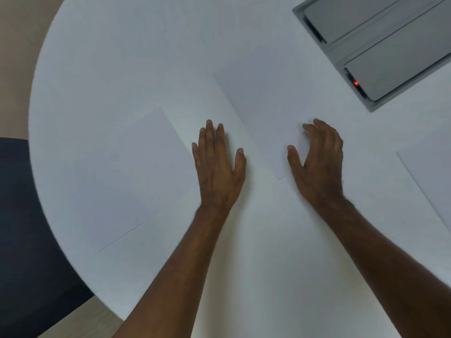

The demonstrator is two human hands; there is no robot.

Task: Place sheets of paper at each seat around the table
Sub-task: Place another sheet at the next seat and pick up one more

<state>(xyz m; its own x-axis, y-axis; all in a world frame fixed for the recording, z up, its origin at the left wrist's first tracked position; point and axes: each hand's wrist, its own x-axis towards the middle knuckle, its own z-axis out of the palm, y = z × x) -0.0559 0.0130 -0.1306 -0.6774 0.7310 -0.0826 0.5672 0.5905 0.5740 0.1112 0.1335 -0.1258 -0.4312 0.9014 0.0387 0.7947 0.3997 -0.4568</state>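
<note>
1. The left hand (218,167) lay flat, palm down, on the round white table (109,57). Fingers were straight and close together, thumb stuck out to the side. It wasn't gripping anything, just resting open near the left edge of the middle sheet (263,113).
2. The right hand (317,162) was more of a claw shape: fingers curled, thumb spread away from them, fingertips down on or just over the middle sheet's lower right part. Thumb and fingers were apart with nothing pinched between them, as far as I could see. Hard to say whether the tips actually touched the paper.
3. Both forearms were bare and came in from the bottom of the view, angled toward each other a bit.
4. Paper count: three sheets that I could make out. The left sheet (136,176) lay near the table's left rim, close to the dark chair (26,228). The middle one sat tilted between the hands. The right sheet (432,172) was cut off by the frame's right edge. All white on white, so the edges were faint.
5. One chair was visible, dark, at the left, partly tucked beside the table.
6. One grey recessed panel (380,45) sat in the tabletop at upper right, with a single small red light (356,83) on it.
</note>
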